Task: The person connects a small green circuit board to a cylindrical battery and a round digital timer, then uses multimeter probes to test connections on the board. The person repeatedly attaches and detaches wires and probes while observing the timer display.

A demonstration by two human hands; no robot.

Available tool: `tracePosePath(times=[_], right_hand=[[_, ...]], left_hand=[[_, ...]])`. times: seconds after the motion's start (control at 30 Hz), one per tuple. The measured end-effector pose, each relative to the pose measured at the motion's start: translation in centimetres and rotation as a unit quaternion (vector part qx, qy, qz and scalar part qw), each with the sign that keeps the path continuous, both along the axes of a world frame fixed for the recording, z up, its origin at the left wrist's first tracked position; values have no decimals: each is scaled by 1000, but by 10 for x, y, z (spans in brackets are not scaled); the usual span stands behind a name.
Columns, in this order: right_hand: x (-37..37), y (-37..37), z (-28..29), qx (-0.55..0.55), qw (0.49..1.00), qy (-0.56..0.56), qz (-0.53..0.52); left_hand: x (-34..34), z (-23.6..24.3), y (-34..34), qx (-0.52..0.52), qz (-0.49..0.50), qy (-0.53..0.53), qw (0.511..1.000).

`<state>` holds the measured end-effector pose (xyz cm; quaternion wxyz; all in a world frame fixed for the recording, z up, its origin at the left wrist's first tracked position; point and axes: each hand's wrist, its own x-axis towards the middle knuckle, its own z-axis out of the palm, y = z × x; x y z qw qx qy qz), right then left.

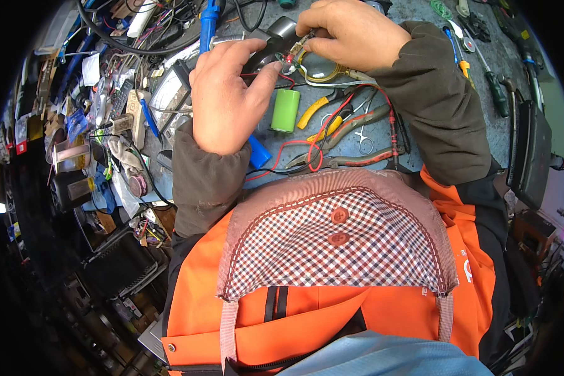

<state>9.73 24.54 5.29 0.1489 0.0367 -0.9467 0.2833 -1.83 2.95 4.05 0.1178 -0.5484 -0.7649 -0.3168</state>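
Note:
Both hands meet at the far middle of the bench over a small wired part (289,58) with red and bare metal bits. My left hand (229,94) curls around a dark rounded housing (257,61), thumb near the wires. With fingertips pinched, my right hand (351,37) holds the wired part's upper end; its exact kind is unclear. Just behind lies a shiny dark metal cylinder (283,28). Below the right hand is a yellow ring (321,67). A green cylindrical battery cell (286,111) stands nearer me, apart from both hands.
Yellow-handled cutters (316,111), long-handled pliers (357,158), forceps (365,141) and a red test probe (393,135) lie near my apron (338,250). A blue-handled tool (208,25) stands behind my left hand. Cluttered parts crowd the left; a green screwdriver (498,94) lies right.

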Motion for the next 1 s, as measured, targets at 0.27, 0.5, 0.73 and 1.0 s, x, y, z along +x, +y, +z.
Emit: tracePosePath(times=[0.27,0.5,0.73,1.0], right_hand=[[-7,4,-18,54,997,-45,-28],[-15,2,-29,79,996,-25,-26],[-5,-54,30,80,996,28,4],[53,-85,35,40,995,-51,82]], left_hand=[[-7,-2,-15,53,-3,-113,992],[1,12,-69,18,52,-254,966],[-18,-8,-167,72,100,-409,904],[5,-63,-212,22,136,-430,892]])
